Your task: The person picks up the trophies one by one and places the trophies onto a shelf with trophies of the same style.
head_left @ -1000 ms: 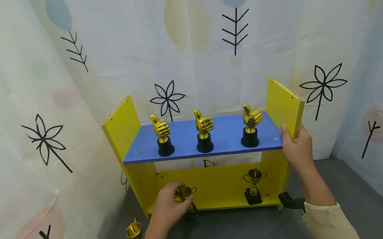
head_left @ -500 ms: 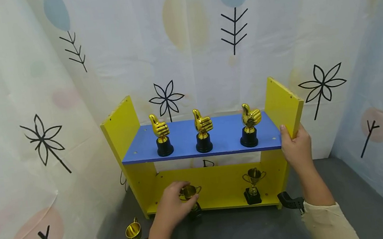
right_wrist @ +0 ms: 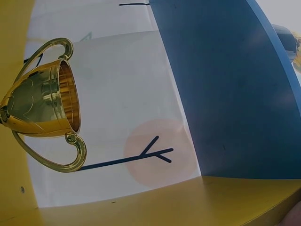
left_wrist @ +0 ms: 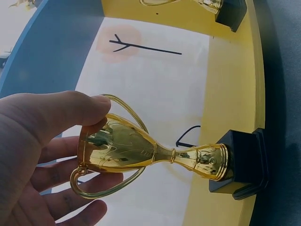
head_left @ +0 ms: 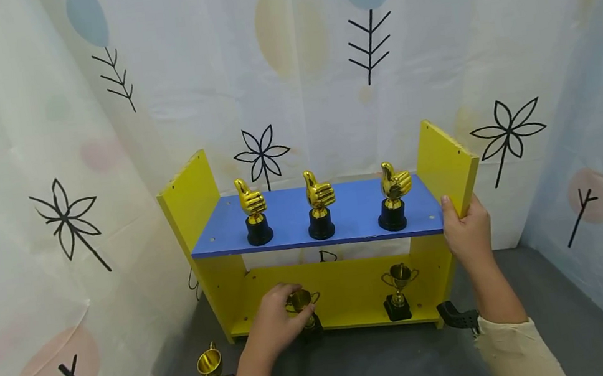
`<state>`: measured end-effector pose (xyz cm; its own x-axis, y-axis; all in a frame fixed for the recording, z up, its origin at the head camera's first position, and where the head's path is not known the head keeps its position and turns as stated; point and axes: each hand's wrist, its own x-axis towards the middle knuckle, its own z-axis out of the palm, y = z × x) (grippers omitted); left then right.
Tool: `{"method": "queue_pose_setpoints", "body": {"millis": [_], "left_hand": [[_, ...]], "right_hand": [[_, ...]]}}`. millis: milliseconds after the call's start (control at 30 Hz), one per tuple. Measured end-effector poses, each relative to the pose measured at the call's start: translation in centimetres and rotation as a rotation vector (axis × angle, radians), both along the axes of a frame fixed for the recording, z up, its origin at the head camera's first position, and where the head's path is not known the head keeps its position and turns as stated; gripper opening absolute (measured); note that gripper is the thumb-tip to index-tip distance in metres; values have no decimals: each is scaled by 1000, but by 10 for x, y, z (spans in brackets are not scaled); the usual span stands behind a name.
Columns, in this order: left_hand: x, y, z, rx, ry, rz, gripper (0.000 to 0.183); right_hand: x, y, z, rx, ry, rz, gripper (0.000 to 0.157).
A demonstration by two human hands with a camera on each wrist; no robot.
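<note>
My left hand [head_left: 277, 321] pinches a gold trophy cup [left_wrist: 124, 143] by its bowl, thumb on one side and fingers behind. Its black base [left_wrist: 240, 162] overlaps the front edge of the shelf's yellow bottom board [head_left: 352, 325]. With my right hand [head_left: 469, 233] I grip the front edge of the yellow right side panel [head_left: 447, 160]. A second trophy cup [head_left: 398, 289] stands on the right part of the bottom board and shows close up in the right wrist view. The third cup [head_left: 210, 365] is on the grey surface, left of my left forearm.
Three gold thumbs-up trophies [head_left: 319, 201] stand in a row on the blue upper board [head_left: 357, 206]. The yellow left side panel [head_left: 189, 189] rises at the other end. A patterned cloth [head_left: 183, 102] hangs behind and on both sides.
My left hand has moved slightly right along the bottom board with the trophy cup in its grip. The right hand keeps its place on the side panel.
</note>
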<state>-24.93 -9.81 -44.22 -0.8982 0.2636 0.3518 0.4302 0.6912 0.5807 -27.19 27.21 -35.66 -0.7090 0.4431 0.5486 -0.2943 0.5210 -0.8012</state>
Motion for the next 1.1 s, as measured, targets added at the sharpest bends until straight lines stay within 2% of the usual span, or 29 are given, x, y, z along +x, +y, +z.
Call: {"method": "queue_pose_setpoints", "body": {"millis": [533,1100], "left_hand": [[-3,3,-3,19,-51,-41,37],[-6,6,0,29,-49,-21,40]], "right_hand": [[0,0,1,-3,-30,-13,43],[-2,2,0,-7,-16,-18,42]]}}
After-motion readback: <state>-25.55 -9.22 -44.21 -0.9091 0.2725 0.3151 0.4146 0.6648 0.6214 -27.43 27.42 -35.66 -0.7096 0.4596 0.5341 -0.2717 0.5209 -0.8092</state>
